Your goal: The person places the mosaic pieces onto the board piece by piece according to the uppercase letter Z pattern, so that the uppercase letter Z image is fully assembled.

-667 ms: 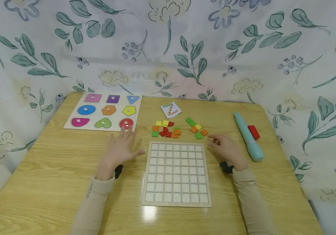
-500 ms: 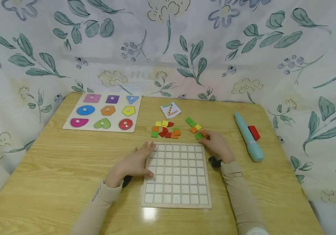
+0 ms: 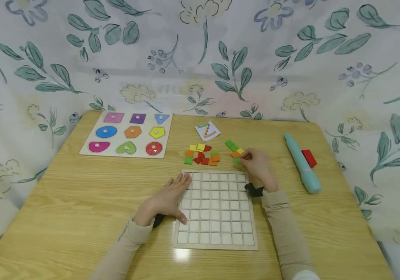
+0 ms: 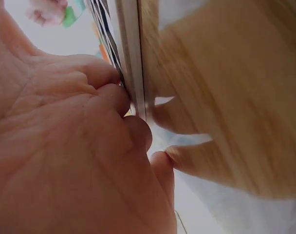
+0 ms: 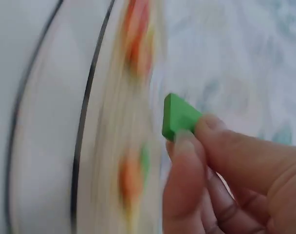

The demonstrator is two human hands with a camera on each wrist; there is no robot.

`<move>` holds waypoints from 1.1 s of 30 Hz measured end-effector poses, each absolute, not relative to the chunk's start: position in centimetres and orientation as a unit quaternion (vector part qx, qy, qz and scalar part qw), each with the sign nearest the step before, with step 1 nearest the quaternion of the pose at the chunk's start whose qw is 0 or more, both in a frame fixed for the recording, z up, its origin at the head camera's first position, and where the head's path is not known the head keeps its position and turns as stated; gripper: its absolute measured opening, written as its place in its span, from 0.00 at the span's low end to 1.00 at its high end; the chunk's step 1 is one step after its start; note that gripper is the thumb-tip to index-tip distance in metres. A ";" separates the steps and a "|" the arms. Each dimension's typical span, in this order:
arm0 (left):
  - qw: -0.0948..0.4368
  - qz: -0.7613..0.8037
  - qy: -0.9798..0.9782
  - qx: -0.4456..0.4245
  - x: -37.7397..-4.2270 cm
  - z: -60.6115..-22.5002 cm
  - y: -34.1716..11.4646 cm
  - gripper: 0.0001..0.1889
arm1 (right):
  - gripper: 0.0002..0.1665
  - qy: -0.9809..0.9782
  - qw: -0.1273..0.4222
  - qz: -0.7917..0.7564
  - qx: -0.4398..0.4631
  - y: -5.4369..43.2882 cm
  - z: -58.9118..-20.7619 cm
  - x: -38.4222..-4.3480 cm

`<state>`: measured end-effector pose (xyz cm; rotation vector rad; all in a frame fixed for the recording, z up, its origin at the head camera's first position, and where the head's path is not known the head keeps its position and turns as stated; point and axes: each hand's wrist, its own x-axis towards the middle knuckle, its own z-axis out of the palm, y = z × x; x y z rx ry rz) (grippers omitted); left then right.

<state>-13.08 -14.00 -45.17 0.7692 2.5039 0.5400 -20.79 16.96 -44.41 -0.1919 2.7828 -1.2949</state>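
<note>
My right hand (image 3: 258, 166) pinches a green tile (image 5: 179, 116) between thumb and finger, as the right wrist view shows. Below that hand is the far right corner of a wooden grid board (image 3: 217, 247) with pale square cells. On the board's left edge rests my left hand (image 3: 166, 201), its fingers stretched forward and its thumb spread apart. In the left wrist view the fingers (image 4: 116, 97) touch the board's edge (image 4: 131, 53). Just left of my right hand lie a few loose tiles, among them a green one (image 3: 231, 145), partly covered by its fingers.
Beyond the board lies a cluster of red, yellow, orange and green tiles (image 3: 201, 154). A small pattern card (image 3: 207, 131) lies behind it. At the far left is a knobbed shape puzzle (image 3: 140, 149). A teal pen-shaped object (image 3: 301, 163) and a red block (image 3: 309, 158) lie to the right.
My left hand has come down to the right, onto the board's left edge. My right hand has moved left to the loose tiles and taken hold of a green one.
</note>
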 end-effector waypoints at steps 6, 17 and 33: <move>0.226 0.187 0.914 0.281 -13.4 -44.9 -13.6 0.70 | 0.08 0.879 0.122 -0.442 -0.130 9.8 -45.1 -20.3; 0.221 0.173 0.910 0.305 -13.4 -45.3 -13.0 0.71 | 0.04 0.915 0.079 -0.356 -0.170 6.9 -46.1 -19.3; 0.226 0.188 0.916 0.272 -13.1 -45.4 -13.8 0.71 | 0.20 0.932 0.042 -0.336 -0.131 10.9 -46.2 -24.3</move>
